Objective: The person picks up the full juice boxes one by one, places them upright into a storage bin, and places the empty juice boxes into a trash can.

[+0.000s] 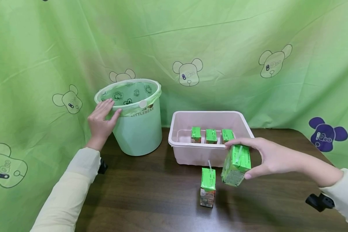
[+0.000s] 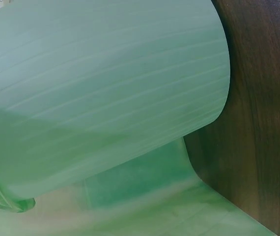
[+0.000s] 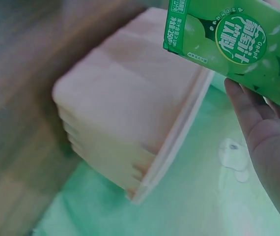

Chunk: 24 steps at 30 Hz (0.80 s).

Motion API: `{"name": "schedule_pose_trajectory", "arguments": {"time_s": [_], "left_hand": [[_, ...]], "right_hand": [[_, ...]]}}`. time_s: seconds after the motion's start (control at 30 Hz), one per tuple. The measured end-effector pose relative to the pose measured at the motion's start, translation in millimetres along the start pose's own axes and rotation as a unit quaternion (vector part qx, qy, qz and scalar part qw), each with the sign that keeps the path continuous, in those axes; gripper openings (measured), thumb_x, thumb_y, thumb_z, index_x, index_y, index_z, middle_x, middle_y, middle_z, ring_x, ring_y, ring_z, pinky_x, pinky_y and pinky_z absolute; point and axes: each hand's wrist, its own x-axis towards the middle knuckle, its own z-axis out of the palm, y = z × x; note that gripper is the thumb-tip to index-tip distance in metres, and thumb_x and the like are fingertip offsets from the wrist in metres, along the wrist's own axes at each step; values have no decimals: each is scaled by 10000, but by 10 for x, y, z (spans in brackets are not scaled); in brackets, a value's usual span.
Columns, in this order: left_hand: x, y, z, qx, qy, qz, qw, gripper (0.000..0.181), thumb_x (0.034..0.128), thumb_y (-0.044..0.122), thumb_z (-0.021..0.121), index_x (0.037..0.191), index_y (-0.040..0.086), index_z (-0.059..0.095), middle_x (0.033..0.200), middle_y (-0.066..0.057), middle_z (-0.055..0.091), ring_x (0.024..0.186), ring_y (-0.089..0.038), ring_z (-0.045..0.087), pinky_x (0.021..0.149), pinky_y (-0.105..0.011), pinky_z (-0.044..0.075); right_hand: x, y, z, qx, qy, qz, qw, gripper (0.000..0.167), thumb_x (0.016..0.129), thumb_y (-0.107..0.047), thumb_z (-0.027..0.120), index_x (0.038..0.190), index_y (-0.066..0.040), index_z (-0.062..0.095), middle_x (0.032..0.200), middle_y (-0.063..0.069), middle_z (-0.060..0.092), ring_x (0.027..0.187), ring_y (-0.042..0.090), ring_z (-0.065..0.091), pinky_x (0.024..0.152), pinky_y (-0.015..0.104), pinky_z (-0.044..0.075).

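Observation:
In the head view the right hand (image 1: 271, 158) grips a green juice carton (image 1: 237, 164) between thumb and fingers, in front of the pink bin's near right side. That carton (image 3: 233, 44) shows its grape label in the right wrist view, with the hand (image 3: 272, 142) around it. The left hand (image 1: 102, 124) rests on the near left rim of a mint bucket (image 1: 137, 135), its thumb apart from the fingers. Another carton (image 1: 207, 187) stands on the table with a straw sticking up. Three more cartons (image 1: 211, 136) are inside the pink bin (image 1: 203, 154).
A green liner (image 1: 124, 91) covers the bucket's inside and folds over its rim. The bucket stands left of the pink bin on a dark wooden table (image 1: 150, 193). A green curtain (image 1: 220, 38) with bear-head prints hangs behind and at both sides.

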Motion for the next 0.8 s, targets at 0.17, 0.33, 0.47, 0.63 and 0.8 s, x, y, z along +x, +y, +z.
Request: {"name": "schedule_pose_trajectory", "arguments": {"time_s": [0.17, 0.33, 0.47, 0.63, 0.8], "left_hand": [[-4, -4, 15, -28, -18, -1, 10000, 430, 863, 361, 696, 1083, -8, 713, 1123, -190, 667, 1075, -351, 639, 988, -493, 463], [1, -17, 15, -40, 58, 24, 10000, 441, 869, 375, 687, 1076, -14, 713, 1117, -197, 667, 1069, -361, 640, 988, -495, 463], [1, -26, 12, -50, 68, 27, 10000, 416, 858, 341, 707, 1077, -13, 713, 1108, -207, 668, 1069, -361, 640, 993, -487, 461], [-1, -21, 10, -33, -2, -18, 10000, 393, 848, 309, 722, 1084, -6, 713, 1134, -177, 666, 1082, -344, 637, 1000, -476, 457], [3, -14, 8, -5, -3, -16, 10000, 378, 836, 282, 735, 1082, -4, 714, 1132, -180, 666, 1081, -346, 638, 1003, -472, 455]], "right_hand": [[129, -77, -168, 286, -90, 65, 9995, 813, 724, -240, 873, 1418, -160, 456, 1274, -14, 563, 1014, 129, 604, 832, 280, 536], [347, -140, -289, 450, -64, -200, 9988, 828, 729, -172, 870, 1432, -171, 433, 1327, 7, 539, 1053, 140, 590, 840, 260, 532], [554, -162, -345, 457, 58, -331, 9984, 801, 737, -145, 864, 1422, -152, 447, 1351, 27, 526, 1106, 134, 555, 903, 213, 494], [848, -154, -380, 452, 239, -401, 9979, 819, 713, -148, 883, 1410, -98, 457, 1340, -18, 537, 1105, 135, 556, 921, 214, 486], [1153, -167, -373, 729, 363, -461, 9956, 812, 733, -118, 866, 1427, -112, 443, 1344, 3, 531, 1098, 165, 570, 955, 287, 493]]}}
